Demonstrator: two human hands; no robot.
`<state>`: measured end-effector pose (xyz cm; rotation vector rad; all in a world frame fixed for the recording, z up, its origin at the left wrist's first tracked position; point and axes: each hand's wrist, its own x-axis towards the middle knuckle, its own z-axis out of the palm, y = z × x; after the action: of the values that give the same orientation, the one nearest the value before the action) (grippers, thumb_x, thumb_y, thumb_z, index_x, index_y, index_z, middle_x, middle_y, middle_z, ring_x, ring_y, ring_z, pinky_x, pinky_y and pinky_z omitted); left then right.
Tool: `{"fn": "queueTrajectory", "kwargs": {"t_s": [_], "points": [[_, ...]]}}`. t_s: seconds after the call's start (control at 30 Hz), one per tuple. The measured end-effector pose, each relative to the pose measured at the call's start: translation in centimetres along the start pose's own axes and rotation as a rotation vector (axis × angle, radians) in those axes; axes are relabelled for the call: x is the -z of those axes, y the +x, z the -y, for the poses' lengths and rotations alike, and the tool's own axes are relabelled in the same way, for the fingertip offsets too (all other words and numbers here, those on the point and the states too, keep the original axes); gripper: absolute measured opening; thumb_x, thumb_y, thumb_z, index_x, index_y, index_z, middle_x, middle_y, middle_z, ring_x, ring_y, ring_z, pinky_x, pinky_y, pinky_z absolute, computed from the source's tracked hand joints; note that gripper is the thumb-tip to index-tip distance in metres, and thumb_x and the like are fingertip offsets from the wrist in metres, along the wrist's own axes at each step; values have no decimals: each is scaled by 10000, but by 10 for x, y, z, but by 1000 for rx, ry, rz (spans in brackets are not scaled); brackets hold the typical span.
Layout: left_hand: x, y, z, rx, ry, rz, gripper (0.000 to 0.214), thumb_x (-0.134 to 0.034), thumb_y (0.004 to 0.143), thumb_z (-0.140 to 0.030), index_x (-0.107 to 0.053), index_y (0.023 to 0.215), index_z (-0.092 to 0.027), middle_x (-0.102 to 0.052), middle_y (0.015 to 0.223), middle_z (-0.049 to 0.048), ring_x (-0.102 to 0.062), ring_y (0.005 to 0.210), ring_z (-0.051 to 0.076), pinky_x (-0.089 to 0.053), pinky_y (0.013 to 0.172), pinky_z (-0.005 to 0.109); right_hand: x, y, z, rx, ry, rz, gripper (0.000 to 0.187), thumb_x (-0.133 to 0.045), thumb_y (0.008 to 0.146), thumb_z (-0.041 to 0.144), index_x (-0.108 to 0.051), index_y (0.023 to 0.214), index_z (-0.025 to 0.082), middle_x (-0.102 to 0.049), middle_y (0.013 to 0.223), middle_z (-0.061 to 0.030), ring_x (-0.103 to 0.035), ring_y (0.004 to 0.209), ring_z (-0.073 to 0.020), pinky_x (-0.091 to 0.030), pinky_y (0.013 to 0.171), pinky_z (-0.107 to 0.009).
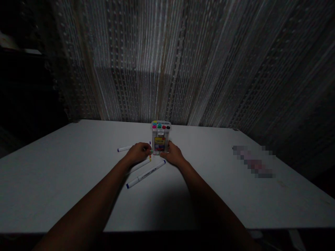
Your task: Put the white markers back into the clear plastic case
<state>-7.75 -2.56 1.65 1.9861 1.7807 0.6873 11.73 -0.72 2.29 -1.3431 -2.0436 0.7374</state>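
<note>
A clear marker box [160, 137] stands upright on the white table [65, 167], with several coloured caps showing at its top. My left hand [139, 152] is curled at the box's lower left, fingers closed around a marker with a green tip. My right hand [172, 153] presses against the box's lower right side, fingers wrapped on it. Three white markers lie loose: one with a blue cap [125, 148] behind my left hand, one with an orange tip [141, 164] under my left wrist, and one blue-capped marker [145, 174] between my forearms.
A blurred flat object [253, 161] lies on the table's right side. A striped grey curtain [183, 62] hangs right behind the table. The room is dim, and the table's front edge runs just below my forearms.
</note>
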Motion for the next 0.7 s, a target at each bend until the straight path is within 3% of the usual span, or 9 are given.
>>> {"fn": "queueTrajectory", "kwargs": {"t_s": [0.7], "points": [[5, -3, 2, 13, -9, -18, 216, -547, 687, -254, -665, 842, -161, -671, 787, 47, -589, 718, 176, -414, 624, 238, -2, -2, 8, 5, -22, -18, 528, -691, 611, 208, -499, 1102, 231, -622, 1057, -22, -579, 953, -191, -449, 793, -299]]}}
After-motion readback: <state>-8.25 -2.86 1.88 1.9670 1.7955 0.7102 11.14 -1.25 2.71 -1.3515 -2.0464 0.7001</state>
